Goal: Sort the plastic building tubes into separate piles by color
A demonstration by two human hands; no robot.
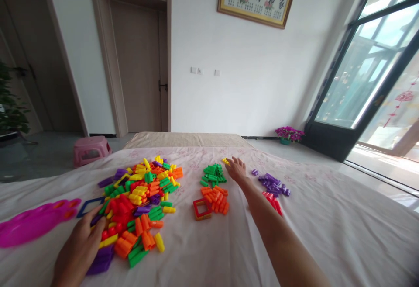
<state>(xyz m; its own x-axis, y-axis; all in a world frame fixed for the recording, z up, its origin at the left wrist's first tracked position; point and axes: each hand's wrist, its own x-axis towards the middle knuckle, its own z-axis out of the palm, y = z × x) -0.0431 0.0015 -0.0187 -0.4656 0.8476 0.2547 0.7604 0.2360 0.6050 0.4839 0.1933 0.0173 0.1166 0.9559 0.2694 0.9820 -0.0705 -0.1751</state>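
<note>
A big mixed pile of plastic building blocks (140, 199) in yellow, green, orange, red and purple lies on the left of the cloth. My left hand (80, 243) rests at its near left edge, thumb and fingers apart, with a purple block (96, 220) showing between them. Farther out, my right hand (237, 169) is stretched over the cloth with its fingers spread, beside a few small yellow blocks (225, 161). Near it are sorted heaps of green blocks (213, 173), orange blocks (216, 198), purple blocks (273, 184) and red blocks (272, 202).
Square frames (202, 209), red on top, lie by the orange heap. A blue square frame (90, 207) and a pink plastic tray (36, 222) are at left. Beyond the cloth-covered surface (203, 256) stand a pink stool (92, 149) and a potted flower (289, 134).
</note>
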